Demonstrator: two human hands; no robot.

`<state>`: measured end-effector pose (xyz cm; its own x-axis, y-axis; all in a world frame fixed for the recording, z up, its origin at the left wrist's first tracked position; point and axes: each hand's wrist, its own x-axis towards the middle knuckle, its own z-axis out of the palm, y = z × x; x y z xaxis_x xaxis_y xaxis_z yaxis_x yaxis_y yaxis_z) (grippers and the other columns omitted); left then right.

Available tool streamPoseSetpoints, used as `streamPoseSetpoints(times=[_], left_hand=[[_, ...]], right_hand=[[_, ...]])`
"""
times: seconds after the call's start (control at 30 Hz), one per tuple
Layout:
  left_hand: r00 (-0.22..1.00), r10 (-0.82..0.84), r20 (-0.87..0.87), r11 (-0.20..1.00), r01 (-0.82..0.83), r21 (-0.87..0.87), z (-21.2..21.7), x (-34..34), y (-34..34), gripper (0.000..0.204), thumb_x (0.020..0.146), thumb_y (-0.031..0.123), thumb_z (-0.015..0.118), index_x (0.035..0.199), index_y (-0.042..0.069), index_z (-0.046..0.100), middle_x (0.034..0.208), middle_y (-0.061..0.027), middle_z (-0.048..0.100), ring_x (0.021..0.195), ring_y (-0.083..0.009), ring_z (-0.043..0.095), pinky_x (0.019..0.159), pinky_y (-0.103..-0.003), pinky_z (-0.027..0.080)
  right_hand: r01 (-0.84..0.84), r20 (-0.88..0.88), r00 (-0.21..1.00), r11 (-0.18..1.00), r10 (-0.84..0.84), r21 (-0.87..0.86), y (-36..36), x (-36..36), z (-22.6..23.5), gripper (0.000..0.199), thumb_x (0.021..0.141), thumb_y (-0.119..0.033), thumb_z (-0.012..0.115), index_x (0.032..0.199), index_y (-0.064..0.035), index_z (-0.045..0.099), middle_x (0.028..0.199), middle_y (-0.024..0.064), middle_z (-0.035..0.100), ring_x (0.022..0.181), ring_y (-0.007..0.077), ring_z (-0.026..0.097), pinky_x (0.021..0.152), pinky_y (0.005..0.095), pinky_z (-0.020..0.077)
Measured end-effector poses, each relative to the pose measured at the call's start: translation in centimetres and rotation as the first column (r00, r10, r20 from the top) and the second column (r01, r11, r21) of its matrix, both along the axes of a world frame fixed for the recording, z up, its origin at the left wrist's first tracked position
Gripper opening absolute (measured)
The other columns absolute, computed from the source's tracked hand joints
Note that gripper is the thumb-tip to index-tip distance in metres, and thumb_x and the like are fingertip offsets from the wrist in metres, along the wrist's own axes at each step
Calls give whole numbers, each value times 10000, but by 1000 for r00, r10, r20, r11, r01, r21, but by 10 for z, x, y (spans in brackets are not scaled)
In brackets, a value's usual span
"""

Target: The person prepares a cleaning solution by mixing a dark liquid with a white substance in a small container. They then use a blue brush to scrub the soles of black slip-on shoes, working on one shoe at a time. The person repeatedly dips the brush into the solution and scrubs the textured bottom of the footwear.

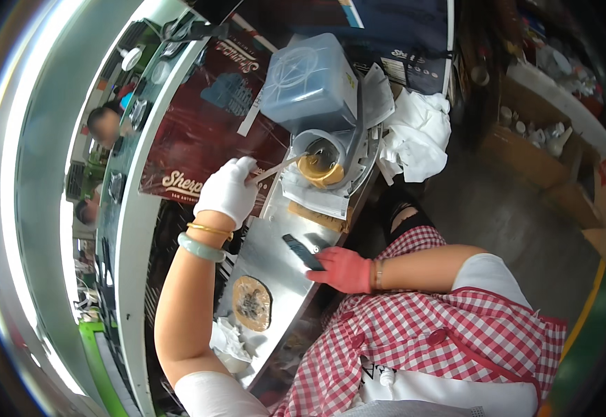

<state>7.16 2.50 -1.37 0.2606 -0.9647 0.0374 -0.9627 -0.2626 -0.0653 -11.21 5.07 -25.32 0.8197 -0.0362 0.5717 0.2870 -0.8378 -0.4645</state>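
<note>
My left fingers point(246, 167), on the white-gloved hand point(225, 193), are closed on a thin stick point(275, 169). Its far end reaches over the rim of a round grey container point(296, 144); from out here I cannot tell whether the tip touches the dark contents. A yellow band point(324, 178) runs along the container's near side. My right hand point(344, 270), in a red glove, grips a dark flat piece point(300, 250) by its near end, holding it above the metal surface point(268, 240); I can't make out how tightly those fingers press.

Beside the container I see a printed white sheet point(317, 200), with a strip of cardboard point(317, 215) under it. Just behind stands a translucent plastic tub point(310, 80), and to its right lies a crumpled white cloth point(417, 132). Nearer me on the surface is a roundish brown pad point(252, 304) with dark smears, and next to it some crumpled white tissue point(228, 338). Dark red printed board point(209, 115) lines the left, below a long pale shelf point(129, 194). Well off to my right, a cardboard box point(536, 146) holds small pale items
</note>
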Motion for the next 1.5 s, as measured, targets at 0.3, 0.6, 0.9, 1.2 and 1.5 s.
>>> streamPoseSetpoints(times=[0.3, 0.6, 0.9, 1.2, 1.5], left_hand=[[878, -226, 422, 949, 296, -109, -21, 9, 14, 171, 733, 66, 572, 892, 118, 605, 828, -39, 590, 800, -239, 569, 697, -363, 446], [818, -278, 503, 920, 378, -105, -16, 10, 9, 197, 702, 117, 565, 899, 120, 576, 805, -25, 556, 798, -206, 543, 729, -348, 408], [916, -197, 351, 938, 280, -204, -27, 23, 7, 86, 759, 128, 599, 837, 142, 632, 775, -17, 608, 734, -227, 587, 624, -367, 472], [999, -33, -28, 987, 28, -161, -38, 28, 6, 159, 791, 138, 600, 921, 88, 677, 841, -77, 649, 799, -282, 620, 702, -366, 498], [869, 209, -448, 977, -210, 48, -46, 38, 4, 226, 841, 111, 558, 1010, -4, 655, 794, -125, 670, 680, -175, 600, 672, -293, 473]], right_hand=[[327, 506, 826, 943, -249, -69, -127, -51, 149, 289, 805, -115, 593, 1092, -141, 600, 964, 128, 634, 769, 302, 616, 646, 365, 503], [606, 167, 790, 712, -589, -355, -249, 72, 238, 300, 864, -221, 535, 1163, -206, 544, 952, 113, 629, 889, 314, 592, 802, 421, 459], [574, -50, 794, 774, -606, -269, -264, 93, 205, 291, 897, -260, 495, 1182, -212, 524, 975, 146, 616, 896, 359, 587, 809, 442, 468], [588, -16, 787, 757, -617, -286, -265, 92, 201, 280, 891, -247, 503, 1168, -215, 526, 939, 150, 618, 884, 370, 585, 783, 451, 472], [588, -29, 780, 749, -625, -305, -264, 92, 203, 275, 896, -247, 497, 1168, -220, 532, 990, 153, 618, 923, 369, 584, 811, 450, 471]])
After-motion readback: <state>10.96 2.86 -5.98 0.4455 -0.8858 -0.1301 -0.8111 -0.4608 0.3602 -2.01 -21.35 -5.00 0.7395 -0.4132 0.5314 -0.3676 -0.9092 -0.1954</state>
